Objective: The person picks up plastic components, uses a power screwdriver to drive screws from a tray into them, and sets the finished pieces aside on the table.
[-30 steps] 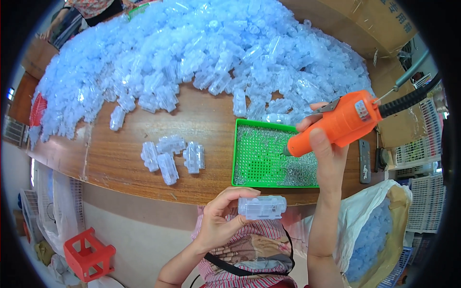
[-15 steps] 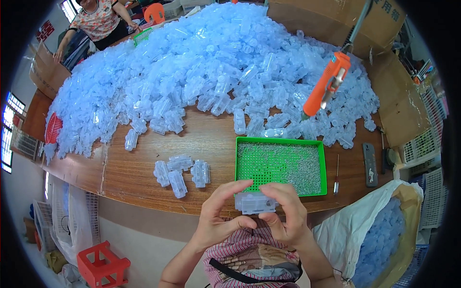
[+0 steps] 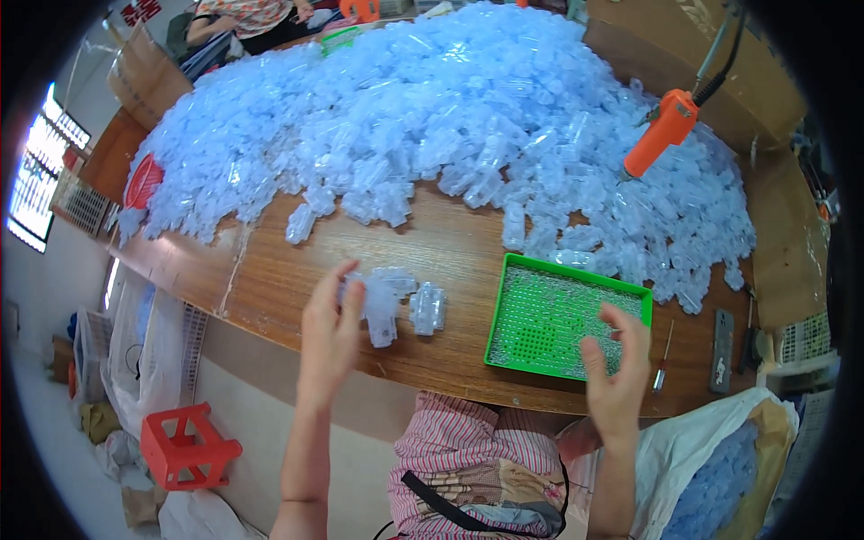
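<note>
My left hand (image 3: 331, 315) is at the group of clear plastic housings (image 3: 427, 309) on the left of the table, its thumb and forefinger apart. Right beside those fingertips is a blurred clear housing (image 3: 378, 292), which does not look gripped. Part of the group is hidden behind the hand. Over the right side of the green perforated tray (image 3: 493, 337), which holds many small metal pieces (image 3: 576, 301), my right hand (image 3: 616, 369) hovers with its fingers spread and nothing in them.
A large heap of clear bluish housings (image 3: 432, 108) covers the table's far side. An orange electric screwdriver (image 3: 663, 133) hangs at the right. A small screwdriver (image 3: 662, 364) and a dark phone (image 3: 722, 351) lie beside the tray. A red stool (image 3: 189, 445) stands lower left. Another person (image 3: 247, 22) sits opposite.
My hands have parted from the housing they held together. The left went to the group at left, the right over the tray. The whole view has shifted.
</note>
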Motion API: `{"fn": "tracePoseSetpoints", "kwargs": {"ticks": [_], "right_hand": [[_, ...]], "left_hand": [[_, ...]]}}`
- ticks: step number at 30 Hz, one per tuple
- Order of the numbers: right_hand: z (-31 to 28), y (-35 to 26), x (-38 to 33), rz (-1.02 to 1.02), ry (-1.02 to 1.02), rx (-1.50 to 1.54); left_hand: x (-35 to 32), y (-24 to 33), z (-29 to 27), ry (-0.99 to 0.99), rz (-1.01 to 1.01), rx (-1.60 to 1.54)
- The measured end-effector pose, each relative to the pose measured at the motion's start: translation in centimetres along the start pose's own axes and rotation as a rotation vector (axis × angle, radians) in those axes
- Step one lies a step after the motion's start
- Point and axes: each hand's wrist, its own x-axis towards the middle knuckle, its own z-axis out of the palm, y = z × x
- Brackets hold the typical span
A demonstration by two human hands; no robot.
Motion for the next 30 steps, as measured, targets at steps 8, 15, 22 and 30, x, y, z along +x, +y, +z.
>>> {"fn": "tracePoseSetpoints", "kwargs": {"ticks": [8,15,22,30], "right_hand": [[0.0,3.6,-1.7,-0.010,-0.003,-0.461],[0.7,5.3,-5.1,-0.164,0.058,-0.456],[1.2,7.0,-4.9,-0.055,0.141,-0.427],[4.5,4.4,-4.1,-0.300,-0.128,-0.156]], "left_hand": [[5.1,-7.7,-2.4,-0.134,0.007,0.232],[3.0,-0.6,1.5,0.079,0.454,0.554],[-2.2,2.6,12.0,-0.516,0.777,0.279],[-2.4,1.4,13.0,-0.528,0.789,0.264]]}}
